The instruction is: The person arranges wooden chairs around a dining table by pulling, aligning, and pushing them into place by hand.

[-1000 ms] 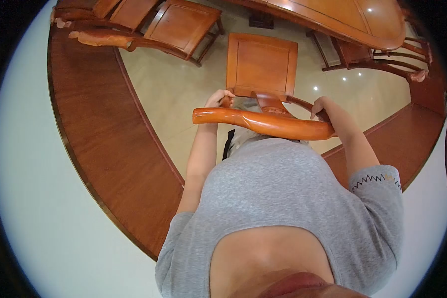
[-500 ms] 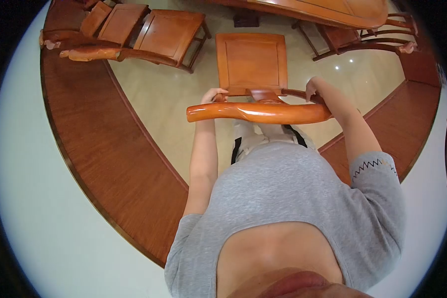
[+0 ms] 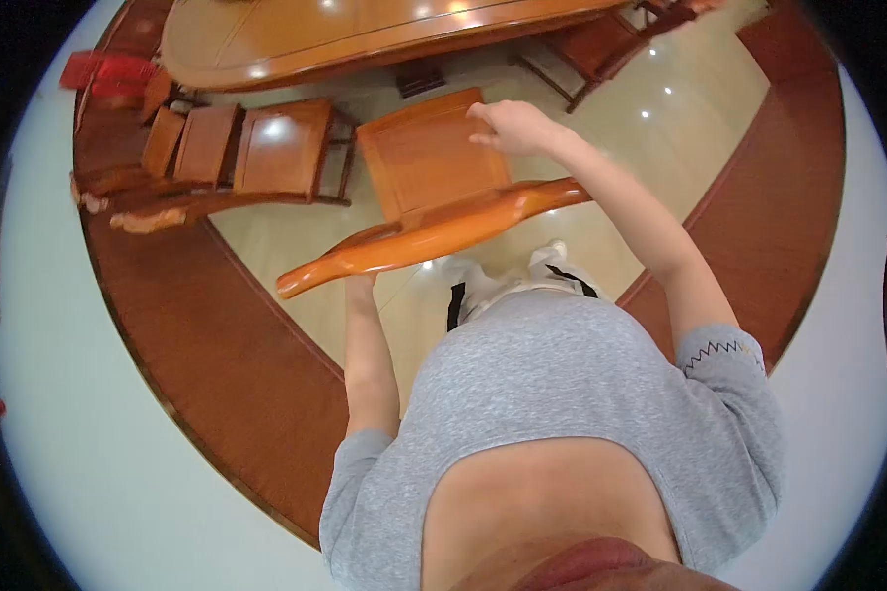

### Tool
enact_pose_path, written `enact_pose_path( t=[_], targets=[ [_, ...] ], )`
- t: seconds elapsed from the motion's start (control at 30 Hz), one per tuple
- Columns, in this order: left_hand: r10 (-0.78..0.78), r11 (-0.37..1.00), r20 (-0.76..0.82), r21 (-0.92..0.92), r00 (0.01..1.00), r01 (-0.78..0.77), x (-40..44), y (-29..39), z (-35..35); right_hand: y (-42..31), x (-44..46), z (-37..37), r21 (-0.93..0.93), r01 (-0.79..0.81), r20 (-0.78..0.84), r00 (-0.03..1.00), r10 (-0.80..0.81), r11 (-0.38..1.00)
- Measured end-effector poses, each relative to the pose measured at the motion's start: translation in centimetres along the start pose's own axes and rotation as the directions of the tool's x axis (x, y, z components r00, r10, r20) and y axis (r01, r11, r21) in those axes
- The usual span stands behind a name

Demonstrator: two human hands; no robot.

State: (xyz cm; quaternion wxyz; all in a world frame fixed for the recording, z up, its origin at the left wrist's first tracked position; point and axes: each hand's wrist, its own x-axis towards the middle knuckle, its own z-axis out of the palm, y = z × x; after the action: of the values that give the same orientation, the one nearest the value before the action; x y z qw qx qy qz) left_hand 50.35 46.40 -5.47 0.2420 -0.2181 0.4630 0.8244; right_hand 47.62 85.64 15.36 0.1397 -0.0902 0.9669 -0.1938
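A glossy orange-brown wooden chair stands in the middle with its square seat [image 3: 434,153] toward the table. Its curved top rail [image 3: 424,241] is nearest my body and slants up to the right. Just my wrist and the edge of my left hand [image 3: 362,281] show below the left part of this rail; the fingers are hidden behind it. My right hand [image 3: 517,126] is over the far right part of the seat, fingers apart and nothing held. Whether its fingertips touch the seat I cannot tell.
A large polished wooden table [image 3: 365,44] stands beyond the chair. Several similar chairs [image 3: 281,148] line the left; another chair [image 3: 601,54] is at the upper right. Dark brown wooden borders [image 3: 227,394] flank the shiny pale floor [image 3: 650,148]. A red object [image 3: 108,77] is far left.
The chair has turned and shifted left, its top rail now slanting. My right hand has left the chair's back and moved up-left over the seat. The view has swung right.
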Motion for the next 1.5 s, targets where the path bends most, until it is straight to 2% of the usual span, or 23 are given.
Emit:
enact_pose_path(
  t=[0.03, 0.1, 0.17, 0.23, 0.3, 0.33, 0.37, 0.4, 0.43, 0.5, 0.57, 0.63, 0.7, 0.77, 0.83, 0.9, 1.03, 1.13, 1.2, 1.27, 1.3, 1.37, 1.5],
  targets=[
    [0.032, 0.999, -0.165, -0.028, 0.986, -0.037, 0.1, -1.8, -0.8, 0.9, -2.6, -0.7, 0.031, -0.010, -0.036, 0.999, 0.011, 0.999],
    [-0.243, 0.965, -0.369, 0.004, 0.897, 0.263, -0.6, -6.1, -4.8, 3.5, -7.5, -0.8, 0.072, -0.028, -0.073, 0.997, 0.033, 0.997],
    [-0.411, 0.911, -0.150, -0.108, 0.899, 0.398, -1.4, -13.1, -7.3, 6.8, -11.6, 0.8, 0.393, -0.312, -0.004, 0.940, 0.341, 0.865],
    [-0.382, 0.919, -0.415, -0.080, 0.826, 0.385, -5.2, -17.8, 2.1, 9.0, -15.1, 2.9, 0.382, -0.302, 0.015, 0.947, 0.320, 0.874],
    [-0.491, 0.832, -0.511, -0.035, 0.706, 0.553, -5.0, -22.6, 7.9, 10.5, -18.3, 5.5, 0.313, -0.268, 0.038, 0.962, 0.270, 0.911],
    [-0.340, 0.825, -0.522, 0.233, 0.782, 0.515, -3.9, -24.6, 9.6, 10.7, -19.6, 6.8, 0.266, -0.250, 0.045, 0.968, 0.247, 0.931],
    [-0.188, 0.755, -0.491, 0.481, 0.850, 0.445, -2.5, -26.4, 11.3, 10.5, -20.8, 6.7, 0.305, -0.258, 0.168, 0.962, 0.215, 0.917],
    [-0.207, 0.730, -0.418, 0.535, 0.884, 0.424, -1.0, -26.5, 14.0, 10.4, -22.1, 6.4, 0.339, -0.269, 0.286, 0.942, 0.174, 0.901],
    [-0.225, 0.704, -0.348, 0.588, 0.910, 0.399, 0.5, -25.7, 17.0, 10.8, -23.1, 6.5, 0.334, -0.264, 0.286, 0.943, 0.169, 0.905],
    [-0.369, 0.731, -0.225, 0.529, 0.902, 0.431, 1.1, -22.5, 25.5, 12.2, -24.3, 7.2, 0.406, -0.226, 0.356, 0.932, 0.075, 0.886],
    [-0.323, 0.652, -0.109, 0.695, 0.940, 0.304, 2.1, -20.7, 31.4, 13.9, -24.4, 7.2, 0.388, -0.253, 0.345, 0.932, 0.115, 0.886],
    [-0.284, 0.688, -0.103, 0.671, 0.953, 0.277, 3.9, -21.4, 35.7, 15.9, -24.0, 6.4, 0.363, -0.284, 0.334, 0.929, 0.161, 0.887],
    [-0.249, 0.727, -0.097, 0.639, 0.964, 0.252, 5.3, -22.7, 39.2, 18.0, -23.4, 5.0, 0.373, -0.259, 0.204, 0.960, 0.194, 0.891],
    [-0.392, 0.760, -0.059, 0.541, 0.918, 0.359, 6.8, -24.4, 42.3, 20.3, -22.7, 3.2, 0.366, -0.267, 0.202, 0.958, 0.204, 0.891],
    [-0.426, 0.759, -0.002, 0.544, 0.905, 0.358, 7.8, -25.9, 45.0, 22.3, -22.0, 1.2, 0.350, -0.276, 0.199, 0.956, 0.217, 0.895],
    [-0.554, 0.715, -0.046, 0.485, 0.831, 0.504, 9.8, -27.6, 47.7, 25.0, -21.3, -0.7, 0.365, -0.282, 0.133, 0.959, 0.250, 0.888],
    [-0.586, 0.761, 0.054, 0.380, 0.809, 0.526, 15.6, -28.9, 52.8, 31.0, -19.8, -4.4, 0.362, -0.358, 0.125, 0.933, 0.336, 0.861],
    [-0.590, 0.780, 0.080, 0.311, 0.803, 0.542, 18.7, -26.8, 57.9, 35.4, -17.5, -9.0, 0.397, -0.330, 0.056, 0.940, 0.336, 0.857],
    [-0.592, 0.789, 0.131, 0.293, 0.795, 0.540, 20.5, -25.5, 61.5, 38.0, -16.8, -12.3, 0.332, -0.318, -0.078, 0.929, 0.362, 0.888],
    [-0.597, 0.793, 0.164, 0.274, 0.786, 0.545, 21.3, -24.5, 64.0, 39.6, -16.2, -16.0, 0.344, -0.326, -0.290, 0.855, 0.430, 0.881],
    [-0.600, 0.790, 0.200, 0.299, 0.775, 0.534, 21.5, -23.6, 65.6, 40.5, -15.9, -17.5, 0.350, -0.324, -0.294, 0.853, 0.431, 0.879],
    [-0.595, 0.793, 0.239, 0.330, 0.767, 0.512, 22.5, -23.2, 67.9, 42.6, -15.3, -19.9, 0.466, -0.250, -0.470, 0.743, 0.476, 0.849],
    [-0.620, 0.775, 0.234, 0.334, 0.749, 0.537, 22.7, -24.3, 70.5, 48.1, -13.1, -23.5, 0.329, -0.191, -0.576, 0.736, 0.357, 0.925]
  ],
)
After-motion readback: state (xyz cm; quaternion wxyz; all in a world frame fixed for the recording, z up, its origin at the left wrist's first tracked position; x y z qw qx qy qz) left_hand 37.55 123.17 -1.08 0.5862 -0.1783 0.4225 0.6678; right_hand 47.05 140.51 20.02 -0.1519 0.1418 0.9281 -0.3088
